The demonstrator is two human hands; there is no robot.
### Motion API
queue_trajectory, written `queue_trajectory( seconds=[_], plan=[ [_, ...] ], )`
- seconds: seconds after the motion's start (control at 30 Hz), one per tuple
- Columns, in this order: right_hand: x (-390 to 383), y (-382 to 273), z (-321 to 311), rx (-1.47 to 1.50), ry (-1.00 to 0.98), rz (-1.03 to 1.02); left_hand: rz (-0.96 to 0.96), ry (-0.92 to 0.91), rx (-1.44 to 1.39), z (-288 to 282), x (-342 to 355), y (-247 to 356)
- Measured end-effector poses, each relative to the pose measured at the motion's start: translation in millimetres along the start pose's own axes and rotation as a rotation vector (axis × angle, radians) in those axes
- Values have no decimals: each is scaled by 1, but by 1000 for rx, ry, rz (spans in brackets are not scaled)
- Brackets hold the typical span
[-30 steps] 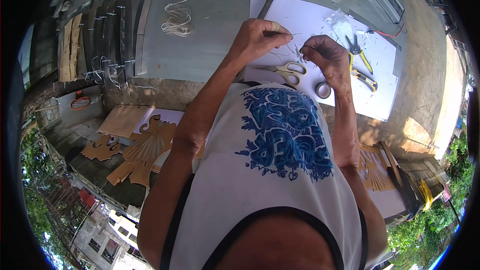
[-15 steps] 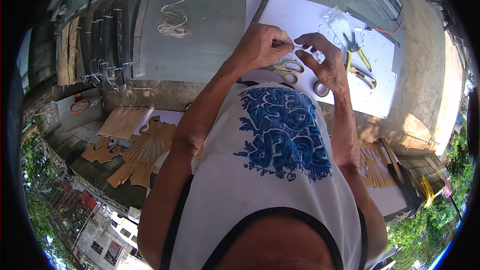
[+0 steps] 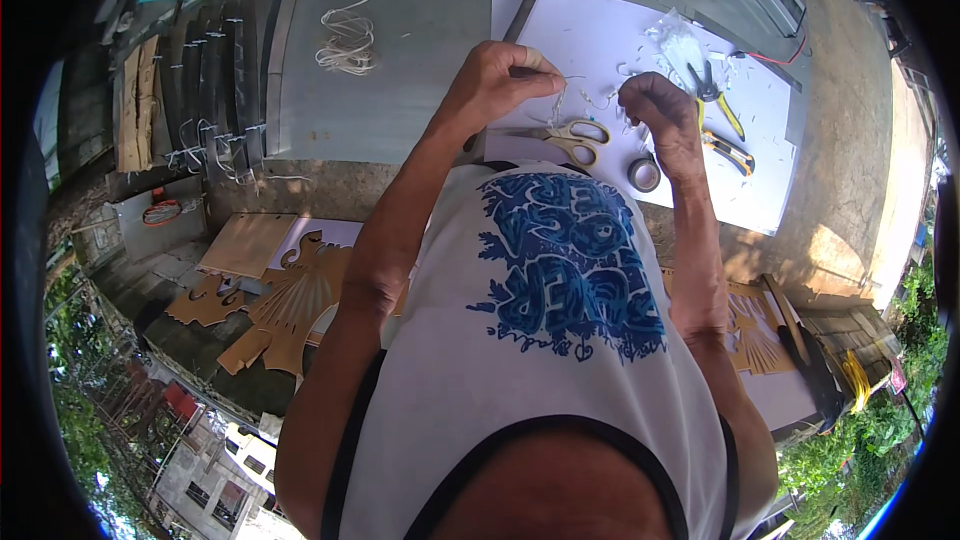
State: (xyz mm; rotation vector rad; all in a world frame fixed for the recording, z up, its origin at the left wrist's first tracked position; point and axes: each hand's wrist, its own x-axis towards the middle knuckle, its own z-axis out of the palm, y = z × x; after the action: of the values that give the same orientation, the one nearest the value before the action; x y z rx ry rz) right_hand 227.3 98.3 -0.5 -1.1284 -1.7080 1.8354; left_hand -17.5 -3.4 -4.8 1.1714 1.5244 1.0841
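Thin wire worked between your two hands, above the near edge of the counter.
Left hand point(image 3: 503, 83): fingers together, clamped on thin wire point(image 3: 561, 103), loose strands hanging over the white sheet point(image 3: 735, 195) on the counter point(image 3: 440, 35). Right hand point(image 3: 668, 122): fingers curled just right of the strands; cannot tell if they grip anything. Below your hands, scissors point(image 3: 577, 143) and tape roll point(image 3: 644, 175) by the near edge. Pliers point(image 3: 708, 90) and utility knife point(image 3: 729, 152) right of your right hand; coiled white cord point(image 3: 347, 45) toward the counter's left edge.
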Motion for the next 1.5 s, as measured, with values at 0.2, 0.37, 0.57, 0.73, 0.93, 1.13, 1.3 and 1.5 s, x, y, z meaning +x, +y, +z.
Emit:
queue_trajectory(
  seconds=[0.2, 0.37, 0.57, 0.73, 0.93, 1.13, 1.3, 1.5],
  plan=[
    [-13, -5, 32, -383, -127, -220, -91, 29, -100, -3, -3, 2],
    [-17, -9, 50, -569, -30, -297, -98, 29, -88, -2, -2, 3],
    [-16, -8, 50, -592, 1, -319, -75, 41, -102, -1, -2, 1],
    [-16, -7, 47, -582, 21, -406, -43, 26, 16, 1, 0, -2],
    [-13, -10, 38, -651, 111, -615, 69, -10, 273, 14, 0, 11],
    [-11, -14, 28, -691, 106, -694, 144, -12, 314, 18, 1, 14],
    [-11, -13, 25, -651, 87, -639, 164, -38, 293, 19, 2, 12],
    [-10, -16, 22, -671, 60, -572, 135, -81, 302, 20, 4, 12]
  ],
)
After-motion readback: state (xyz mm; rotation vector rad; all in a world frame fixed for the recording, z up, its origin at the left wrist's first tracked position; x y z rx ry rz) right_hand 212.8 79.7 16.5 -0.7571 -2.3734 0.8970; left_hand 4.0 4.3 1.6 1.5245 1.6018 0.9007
